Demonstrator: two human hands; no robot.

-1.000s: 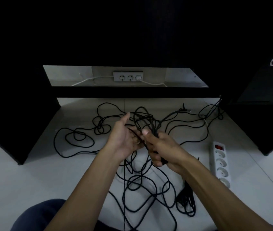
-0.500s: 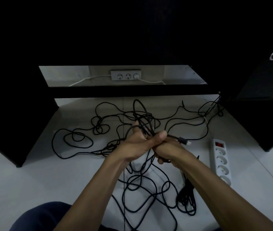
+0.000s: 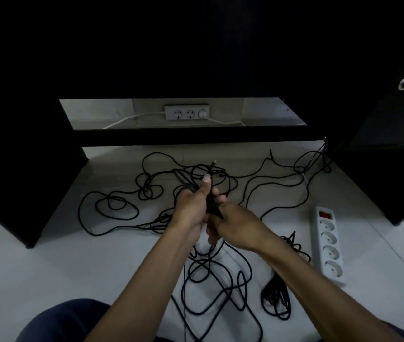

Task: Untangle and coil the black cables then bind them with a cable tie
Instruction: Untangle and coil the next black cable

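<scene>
Nearest, a knee [image 3: 65,319] and loose loops of the black cables [image 3: 210,280] lay on the floor. Above them, the left hand [image 3: 191,208] and right hand [image 3: 235,223] met, each grip curled tight round one gathered bundle. Most cable sprawled beyond toward the power strip [image 3: 329,245] and wall sockets [image 3: 186,112]. Coiling seemed barely begun; the next move probably called for drawing in slack. No cable tie visible.

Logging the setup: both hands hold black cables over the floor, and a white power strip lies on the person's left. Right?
Not quite. The head view shows the power strip on the person's right. Both the left hand and right hand do hold black cables over the floor.
</scene>
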